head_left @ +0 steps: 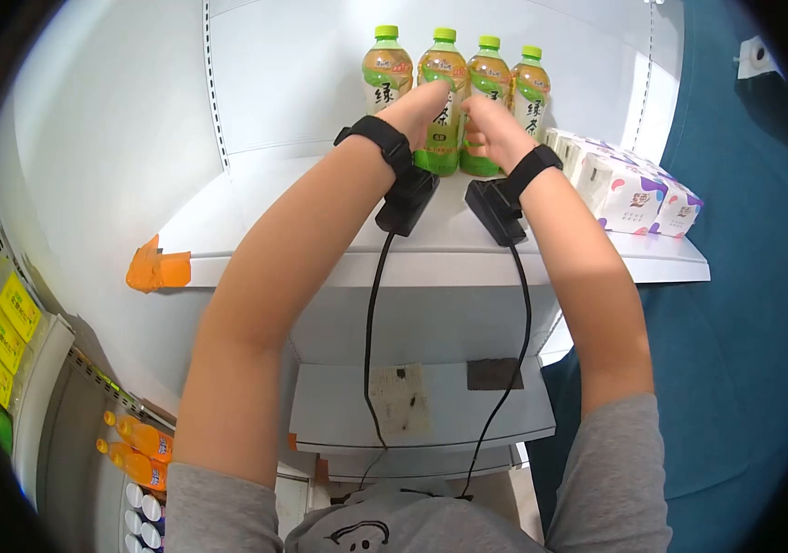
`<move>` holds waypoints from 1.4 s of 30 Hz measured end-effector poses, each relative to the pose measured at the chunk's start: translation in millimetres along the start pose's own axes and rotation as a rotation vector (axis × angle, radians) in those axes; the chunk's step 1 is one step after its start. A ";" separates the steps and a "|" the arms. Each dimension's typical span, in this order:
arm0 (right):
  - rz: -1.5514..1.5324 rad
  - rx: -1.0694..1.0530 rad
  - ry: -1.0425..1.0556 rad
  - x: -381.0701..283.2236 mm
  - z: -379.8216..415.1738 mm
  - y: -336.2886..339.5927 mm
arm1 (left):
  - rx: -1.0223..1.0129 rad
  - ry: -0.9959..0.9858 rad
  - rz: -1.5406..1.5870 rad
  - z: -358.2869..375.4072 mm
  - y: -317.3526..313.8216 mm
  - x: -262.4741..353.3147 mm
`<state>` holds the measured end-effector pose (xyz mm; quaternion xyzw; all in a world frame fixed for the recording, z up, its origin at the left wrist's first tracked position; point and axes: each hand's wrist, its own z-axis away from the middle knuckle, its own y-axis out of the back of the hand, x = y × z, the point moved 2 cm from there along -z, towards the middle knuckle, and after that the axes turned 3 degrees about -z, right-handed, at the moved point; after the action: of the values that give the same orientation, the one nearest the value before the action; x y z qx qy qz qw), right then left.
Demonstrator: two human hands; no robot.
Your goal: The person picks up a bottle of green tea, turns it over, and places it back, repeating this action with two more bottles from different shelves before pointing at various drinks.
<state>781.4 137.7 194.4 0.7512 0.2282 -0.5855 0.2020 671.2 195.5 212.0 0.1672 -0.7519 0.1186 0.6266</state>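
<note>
Up above the white shelf (449,267), well in from its front edge, both bare hands are right at the green tea bottles! Left hand (420,112) first: it's across the front of the leftmost bottle (386,69) and overlaps the left side of the second bottle (446,138). Its fingers are mostly hidden, so whether it grips anything, I can't tell. Over to the right hand (501,134): fingers curled inward, thumb uppermost, in front of the third bottle (488,72); whether it is closed on it, again, can't tell. And here's the key relation: that middle pair stands upright, long axes vertical, side by side between the two hands, the left hand nearer the second bottle, the right nearer the third. Just right of them, the fourth bottle (531,83) stands upright as well.

Back at the wrists, black straps (534,170) carry cabled black devices (495,212). Out wider now: wrapped tissue packs (629,198) line the shelf's right end, and orange tape (159,267) wraps its front left corner!
</note>
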 end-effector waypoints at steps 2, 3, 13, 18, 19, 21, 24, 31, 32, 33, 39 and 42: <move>-0.027 -0.068 0.001 -0.1 4.7 -3.3 | 0.013 0.029 -0.022 -2.5 -0.5 -0.5; -0.029 -0.069 0.012 -0.8 3.8 -3.7 | 0.031 0.065 -0.041 -7.3 1.5 -2.3; -0.123 -0.152 -0.049 -13.4 28.4 -11.6 | 0.062 0.075 0.091 -5.6 3.5 -1.0; -0.013 -0.139 0.027 -23.4 52.0 -2.1 | -0.025 -0.083 0.198 26.3 -4.5 7.5; 0.050 -0.152 0.077 -28.0 60.0 -1.8 | -0.017 -0.085 0.201 38.5 -10.1 10.7; 0.064 -0.142 0.191 -28.9 85.1 0.8 | 0.193 -0.170 0.042 61.9 -18.9 13.4; 0.008 -0.146 0.400 -24.3 125.1 3.1 | 0.127 -0.301 0.097 84.0 -18.2 4.0; -0.309 -0.048 0.536 -2.6 233.6 -4.8 | 0.105 -0.652 0.034 174.6 -37.2 -13.2; -0.315 -0.061 0.539 3.6 244.2 -3.9 | 0.139 -0.603 0.050 187.0 -40.7 -19.6; -0.251 -0.023 0.561 9.6 254.1 -2.9 | 0.152 -0.605 0.042 199.0 -44.3 -26.9; 0.006 -0.009 0.622 32.0 296.0 5.0 | 0.174 -0.361 0.035 255.6 -59.7 -58.0; 0.045 0.032 0.576 43.2 314.1 4.2 | 0.224 -0.309 -0.054 276.5 -71.3 -78.0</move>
<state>545.6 -40.4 79.5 0.8945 0.2502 -0.3471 0.1297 462.6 31.0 81.5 0.2721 -0.8165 0.1576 0.4842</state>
